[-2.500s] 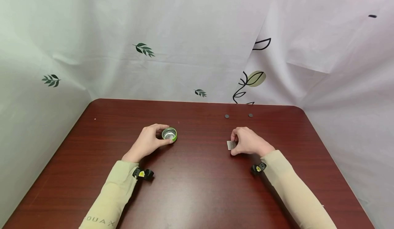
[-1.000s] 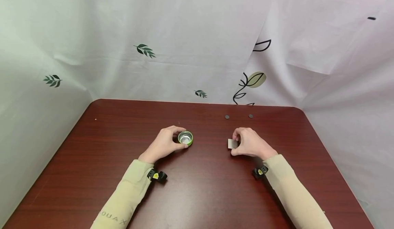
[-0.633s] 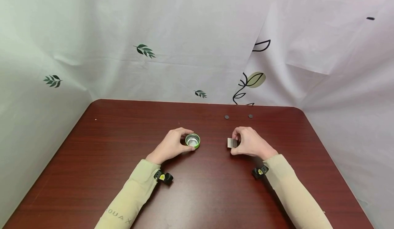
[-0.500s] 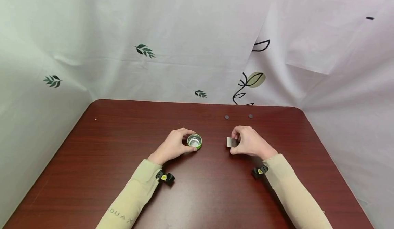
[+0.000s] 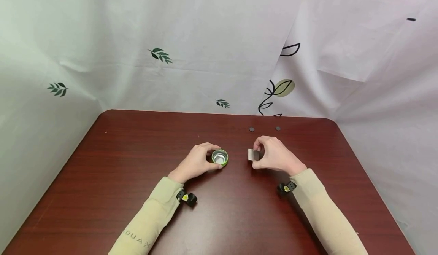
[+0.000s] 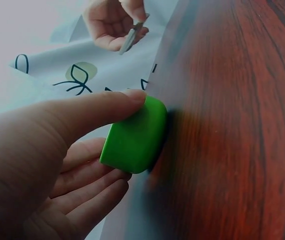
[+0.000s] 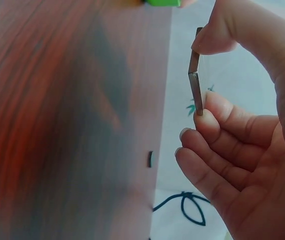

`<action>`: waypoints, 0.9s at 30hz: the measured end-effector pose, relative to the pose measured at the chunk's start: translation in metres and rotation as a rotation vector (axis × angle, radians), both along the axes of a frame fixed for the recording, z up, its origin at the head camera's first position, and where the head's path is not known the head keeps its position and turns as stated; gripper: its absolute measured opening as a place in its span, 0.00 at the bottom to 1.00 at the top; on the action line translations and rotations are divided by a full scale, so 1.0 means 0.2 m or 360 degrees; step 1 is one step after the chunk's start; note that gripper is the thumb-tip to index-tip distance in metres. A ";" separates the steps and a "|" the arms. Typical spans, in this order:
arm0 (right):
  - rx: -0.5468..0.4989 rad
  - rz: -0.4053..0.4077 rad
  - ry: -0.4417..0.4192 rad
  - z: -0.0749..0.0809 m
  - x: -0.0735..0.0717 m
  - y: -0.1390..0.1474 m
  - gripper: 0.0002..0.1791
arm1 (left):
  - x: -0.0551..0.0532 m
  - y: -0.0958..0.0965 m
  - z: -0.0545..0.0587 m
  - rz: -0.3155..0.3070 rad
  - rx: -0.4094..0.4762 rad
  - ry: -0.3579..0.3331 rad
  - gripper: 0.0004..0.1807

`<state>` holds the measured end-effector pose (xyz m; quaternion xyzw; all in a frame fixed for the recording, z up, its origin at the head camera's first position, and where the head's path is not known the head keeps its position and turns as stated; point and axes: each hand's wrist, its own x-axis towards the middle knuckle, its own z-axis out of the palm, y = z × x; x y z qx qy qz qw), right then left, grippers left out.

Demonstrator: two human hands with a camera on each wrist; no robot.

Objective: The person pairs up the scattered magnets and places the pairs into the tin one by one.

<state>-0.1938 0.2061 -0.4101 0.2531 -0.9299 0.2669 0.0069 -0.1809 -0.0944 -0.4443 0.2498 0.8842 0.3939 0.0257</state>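
Observation:
My left hand [image 5: 196, 163] grips a small round tin [image 5: 219, 158] between thumb and fingers, near the middle of the table. Its outside is bright green, its inside shiny silver and bare. In the left wrist view the green tin [image 6: 137, 137] has its base right at the tabletop. To the right, my right hand [image 5: 275, 156] pinches a small flat metal piece [image 5: 251, 155] above the table. Seen edge-on in the right wrist view, the metal piece [image 7: 196, 92] is two thin grey plates meeting at a slight angle, with thumb and fingertip at opposite ends.
Two small dark discs, one disc [image 5: 251, 129] left of the other disc [image 5: 278, 128], lie near the back edge of the reddish-brown table [image 5: 137, 141]. A white curtain [image 5: 205, 38] printed with leaves hangs behind the table and at both sides.
My left hand has carried the tin to the right, toward the middle. My right hand, still pinching the metal piece, has shifted slightly left and away from me. The discs have stayed put.

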 end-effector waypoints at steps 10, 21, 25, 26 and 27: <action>-0.0066 0.0062 0.0088 0.04 -0.01 -0.08 0.18 | -0.01 0.00 -0.01 0.0011 0.0005 -0.0017 0.31; -0.0106 0.0105 0.0086 0.06 -0.02 -0.16 0.18 | -0.01 0.00 -0.01 0.0000 0.0030 -0.0017 0.31; -0.0108 0.0128 0.0094 0.07 -0.02 -0.19 0.18 | -0.02 -0.01 -0.02 -0.0001 0.0030 -0.0010 0.31; -0.0110 0.0133 0.0088 0.07 -0.02 -0.20 0.18 | -0.02 -0.01 -0.02 -0.0002 0.0030 -0.0004 0.31; -0.0110 0.0135 0.0082 0.07 -0.02 -0.20 0.18 | -0.02 -0.01 -0.02 -0.0002 0.0028 0.0003 0.30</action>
